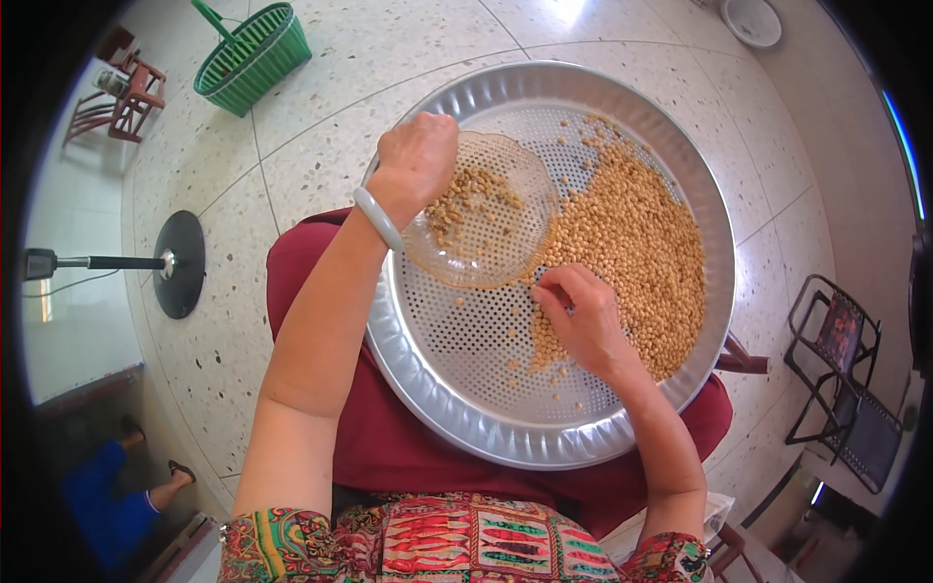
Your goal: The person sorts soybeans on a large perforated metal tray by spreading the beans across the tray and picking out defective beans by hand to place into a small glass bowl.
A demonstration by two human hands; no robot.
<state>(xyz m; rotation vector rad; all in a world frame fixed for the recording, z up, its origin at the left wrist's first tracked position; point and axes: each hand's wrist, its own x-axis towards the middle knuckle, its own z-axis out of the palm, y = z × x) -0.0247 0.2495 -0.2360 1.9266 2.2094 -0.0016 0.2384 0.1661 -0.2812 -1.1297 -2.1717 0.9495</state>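
Note:
A large round metal pan [466, 357] with a perforated base and fluted wall rests across my lap. Pale dried beans, likely soybeans [634, 240], are heaped over its right side. On the left of the base is a clear amber scalloped dish [503, 248] holding darker, discoloured beans [474, 191]. My left hand [419, 157] is curled at the dish's left rim; its fingertips are hidden, so its grip on the rim is unclear. At the heap's left edge, just below the dish, my right hand [583, 313] has thumb and forefinger close together; any bean between them is too small to tell.
A green woven basket [251, 62] stands on the terrazzo floor at upper left. Left of me is a pole stand with a round black base [178, 264]. A folding chair [838, 364] sits at right. Another person in blue [109, 495] appears at lower left.

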